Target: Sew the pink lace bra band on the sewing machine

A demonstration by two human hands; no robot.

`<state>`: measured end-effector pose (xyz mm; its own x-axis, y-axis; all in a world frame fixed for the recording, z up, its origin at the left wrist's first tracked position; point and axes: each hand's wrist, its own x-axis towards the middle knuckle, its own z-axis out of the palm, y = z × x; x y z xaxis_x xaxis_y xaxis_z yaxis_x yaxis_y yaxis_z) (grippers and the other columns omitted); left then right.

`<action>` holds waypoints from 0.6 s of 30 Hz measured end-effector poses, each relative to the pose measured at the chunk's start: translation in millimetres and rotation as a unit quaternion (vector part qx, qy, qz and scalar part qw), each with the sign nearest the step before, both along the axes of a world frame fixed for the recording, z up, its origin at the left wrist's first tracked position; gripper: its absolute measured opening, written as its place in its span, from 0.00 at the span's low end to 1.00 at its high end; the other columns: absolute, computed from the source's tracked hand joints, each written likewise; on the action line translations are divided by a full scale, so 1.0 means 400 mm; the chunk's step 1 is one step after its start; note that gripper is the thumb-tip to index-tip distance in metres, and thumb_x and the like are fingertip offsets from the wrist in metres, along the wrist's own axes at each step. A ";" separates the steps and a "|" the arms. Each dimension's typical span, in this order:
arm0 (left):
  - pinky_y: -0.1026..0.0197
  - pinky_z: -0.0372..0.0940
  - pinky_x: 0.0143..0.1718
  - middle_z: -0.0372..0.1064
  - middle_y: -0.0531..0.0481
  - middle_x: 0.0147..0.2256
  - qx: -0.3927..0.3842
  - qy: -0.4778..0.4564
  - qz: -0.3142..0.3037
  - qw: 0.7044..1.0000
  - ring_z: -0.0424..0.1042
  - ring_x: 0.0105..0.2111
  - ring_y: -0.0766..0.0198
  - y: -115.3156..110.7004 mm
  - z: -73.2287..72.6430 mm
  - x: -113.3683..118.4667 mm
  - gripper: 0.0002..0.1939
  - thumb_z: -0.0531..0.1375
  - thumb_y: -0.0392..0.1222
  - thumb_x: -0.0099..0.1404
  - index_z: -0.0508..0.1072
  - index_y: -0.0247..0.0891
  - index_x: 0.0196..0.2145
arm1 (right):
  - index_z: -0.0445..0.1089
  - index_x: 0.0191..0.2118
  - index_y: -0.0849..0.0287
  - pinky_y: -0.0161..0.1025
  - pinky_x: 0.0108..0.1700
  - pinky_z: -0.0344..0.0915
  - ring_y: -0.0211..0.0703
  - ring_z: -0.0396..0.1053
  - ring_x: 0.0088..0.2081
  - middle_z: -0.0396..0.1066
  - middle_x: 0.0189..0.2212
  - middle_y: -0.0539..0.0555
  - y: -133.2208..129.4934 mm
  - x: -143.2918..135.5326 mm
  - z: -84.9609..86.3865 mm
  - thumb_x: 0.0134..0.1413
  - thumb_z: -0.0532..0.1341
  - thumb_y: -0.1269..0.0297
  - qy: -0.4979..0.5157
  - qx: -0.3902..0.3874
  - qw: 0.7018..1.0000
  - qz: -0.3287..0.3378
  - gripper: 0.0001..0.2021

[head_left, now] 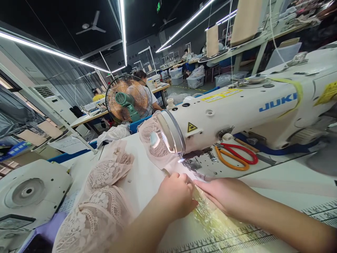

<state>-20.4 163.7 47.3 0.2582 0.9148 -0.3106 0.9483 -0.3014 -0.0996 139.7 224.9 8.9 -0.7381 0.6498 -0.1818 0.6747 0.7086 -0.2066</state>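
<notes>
A pale pink lace bra (pixel 155 154) lies with its edge under the needle area of a white JUKI sewing machine (pixel 237 109). My left hand (pixel 176 193) is curled closed on the near edge of the bra, just in front of the needle. Close on its right, my right hand (pixel 223 193) rests on the work with fingers stretched toward the left hand; some fingertips are hidden. Beneath both hands lies a shiny, yellowish clear plastic strip (pixel 207 214). More pink lace bras (pixel 105 196) are heaped to the left of my left forearm.
Scissors with red and orange handles (pixel 233 158) lie on the machine bed. Printed ruler markings (pixel 223 242) run along the table's near edge. A white machine part with a round dial (pixel 28 191) stands at left. Beyond the table are a caged fan (pixel 129 100) and a seated person (pixel 151 95).
</notes>
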 end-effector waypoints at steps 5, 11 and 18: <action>0.53 0.66 0.41 0.67 0.44 0.44 0.035 -0.004 -0.005 0.999 0.66 0.41 0.54 0.015 -0.012 -0.020 0.18 0.52 0.48 0.64 0.72 0.37 0.47 | 0.57 0.62 0.52 0.41 0.26 0.52 0.56 0.71 0.33 0.75 0.32 0.60 -0.003 -0.032 0.060 0.56 0.51 0.70 -0.087 -0.037 0.995 -0.024 0.27; 0.50 0.65 0.45 0.66 0.43 0.47 0.035 -0.021 0.015 0.999 0.66 0.45 0.51 0.030 -0.006 -0.035 0.26 0.56 0.57 0.60 0.69 0.38 0.50 | 0.50 0.65 0.56 0.41 0.27 0.56 0.59 0.73 0.35 0.76 0.35 0.63 0.003 -0.072 0.082 0.55 0.53 0.70 -0.111 -0.058 0.990 -0.061 0.31; 0.49 0.61 0.50 0.64 0.41 0.51 0.044 -0.033 0.034 0.998 0.63 0.51 0.48 0.046 -0.012 -0.051 0.32 0.58 0.61 0.58 0.66 0.36 0.53 | 0.55 0.63 0.60 0.41 0.27 0.59 0.57 0.73 0.30 0.75 0.26 0.61 -0.001 -0.086 0.031 0.41 0.60 0.76 -0.083 -0.001 0.994 -0.067 0.38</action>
<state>-40.7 182.2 42.4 0.2113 0.9539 -0.2133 0.9718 -0.2285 -0.0589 105.4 224.6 21.2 -0.6047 0.7398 -0.2951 0.7879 0.6097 -0.0859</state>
